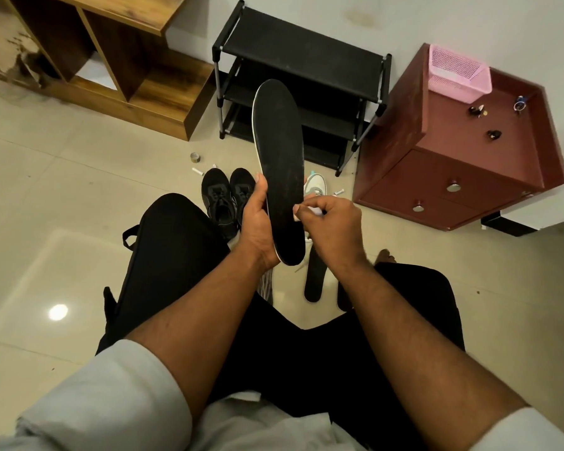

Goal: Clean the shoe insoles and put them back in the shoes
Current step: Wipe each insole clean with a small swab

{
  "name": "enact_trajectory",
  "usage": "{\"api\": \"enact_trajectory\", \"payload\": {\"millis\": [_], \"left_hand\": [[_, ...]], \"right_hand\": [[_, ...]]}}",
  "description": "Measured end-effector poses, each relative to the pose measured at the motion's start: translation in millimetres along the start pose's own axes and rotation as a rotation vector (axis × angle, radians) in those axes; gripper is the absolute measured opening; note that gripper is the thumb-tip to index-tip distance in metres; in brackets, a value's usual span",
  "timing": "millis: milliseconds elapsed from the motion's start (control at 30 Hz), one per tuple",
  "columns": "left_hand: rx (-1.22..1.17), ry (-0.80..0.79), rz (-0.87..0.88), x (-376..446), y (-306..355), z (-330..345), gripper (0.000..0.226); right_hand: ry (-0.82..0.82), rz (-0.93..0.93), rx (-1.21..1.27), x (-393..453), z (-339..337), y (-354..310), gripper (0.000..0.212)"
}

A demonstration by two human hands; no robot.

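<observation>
The long black foam insole (279,167) stands lengthwise, toe far, heel near, gripped at its left edge by the left hand (258,222), while the right hand (332,222), at its right edge, pinches a small white wipe (310,212).

My feed shows pale grey sleeves (105,395) rolled up past the elbows at the bottom corners of the frame, both forearms bare. Black trousers (176,255) cover the legs across the centre, and one bare foot (385,255) shows right of centre.
</observation>
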State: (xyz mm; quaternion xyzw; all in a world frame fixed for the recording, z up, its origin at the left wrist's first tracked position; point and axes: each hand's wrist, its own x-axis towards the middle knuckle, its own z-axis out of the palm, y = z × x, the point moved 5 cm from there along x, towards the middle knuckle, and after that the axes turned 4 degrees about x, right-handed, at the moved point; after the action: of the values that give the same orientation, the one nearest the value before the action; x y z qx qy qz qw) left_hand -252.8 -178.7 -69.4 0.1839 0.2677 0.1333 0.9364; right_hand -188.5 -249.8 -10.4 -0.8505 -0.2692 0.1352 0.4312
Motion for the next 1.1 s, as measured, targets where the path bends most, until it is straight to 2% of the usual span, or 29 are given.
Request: {"api": "enact_trajectory", "payload": {"millis": [200,433,533,600,700,800,867,967,1100], "left_hand": [[0.013,0.034,-0.02,-1.3,-1.2,-1.3,0.074],[0.001,0.017,-0.004,-1.8,0.5,0.3,0.075],[0.024,0.046,-0.018,-0.7,-0.3,-1.3,0.078],[0.014,0.066,-0.011,1.3,1.4,-3.9,0.079],[-0.044,0.041,-0.008,4.4,6.4,-6.9,0.083],[-0.05,0.042,0.026,8.1,8.9,-9.4,0.083],[-0.042,0.036,0.03,8.1,7.7,-7.9,0.085],[-0.028,0.008,0.019,10.3,5.6,-7.5,0.09],[-0.055,-0.015,0.003,10.2,3.8,-7.8,0.092]], "right_hand": [[-0.153,-0.107,-0.008,-14.7,16.9,-23.6,0.012],[-0.056,-0.023,-0.024,-0.7,1.2,-3.7,0.014],[-0.174,-0.036,0.022,-12.5,9.6,-16.8,0.01],[-0.238,-0.11,-0.013,-23.5,14.9,-25.4,0.01],[-0.181,-0.183,-0.083,-26.2,8.9,-15.0,0.01],[-0.093,-0.028,-0.081,-19.8,-2.2,11.8,0.012],[-0.116,0.005,-0.056,-24.3,-1.1,12.2,0.012],[-0.186,-0.082,-0.021,-40.6,7.7,-3.5,0.009],[-0.135,-0.025,-0.045,-41.8,2.9,12.4,0.01]]}}
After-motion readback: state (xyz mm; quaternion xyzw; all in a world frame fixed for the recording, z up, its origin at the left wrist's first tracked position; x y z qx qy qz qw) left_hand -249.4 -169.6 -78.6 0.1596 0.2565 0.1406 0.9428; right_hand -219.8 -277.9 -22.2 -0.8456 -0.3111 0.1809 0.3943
